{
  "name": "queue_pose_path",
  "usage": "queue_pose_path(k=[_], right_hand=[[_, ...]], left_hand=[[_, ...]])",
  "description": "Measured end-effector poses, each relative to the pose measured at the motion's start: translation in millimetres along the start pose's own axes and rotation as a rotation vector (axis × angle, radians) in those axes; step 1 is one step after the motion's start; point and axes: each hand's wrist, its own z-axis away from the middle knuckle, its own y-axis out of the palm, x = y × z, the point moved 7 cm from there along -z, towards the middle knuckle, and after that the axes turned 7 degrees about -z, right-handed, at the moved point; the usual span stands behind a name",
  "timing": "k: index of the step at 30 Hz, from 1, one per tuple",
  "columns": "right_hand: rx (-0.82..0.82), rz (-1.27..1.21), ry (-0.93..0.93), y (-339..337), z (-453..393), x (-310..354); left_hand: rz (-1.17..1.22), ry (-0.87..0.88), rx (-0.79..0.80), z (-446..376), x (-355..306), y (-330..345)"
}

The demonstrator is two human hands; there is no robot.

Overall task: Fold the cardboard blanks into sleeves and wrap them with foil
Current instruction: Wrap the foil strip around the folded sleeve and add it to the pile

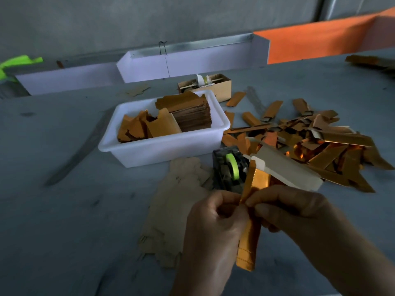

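Low in front of the person, left hand and right hand both pinch one foil blank, its long axis running up and away between them. Beyond stands a tape dispenser; the white tub holds stacked blanks; sleeves lie piled rightward.

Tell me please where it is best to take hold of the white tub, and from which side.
Probably the rim of the white tub, at its near left corner, coming from the left. The rim juts outward like a lip for fingers, and that side is open table; the tape dispenser and the pile of gold sleeves crowd the right.
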Motion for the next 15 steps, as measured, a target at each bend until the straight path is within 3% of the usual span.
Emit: queue_pose_path(k=[15], right_hand=[[-0.2,0.196,0.033,-5.7,3.4,2.7]], left_hand=[[0.046,0.036,0.098,6.2,-1.8,-1.1]])
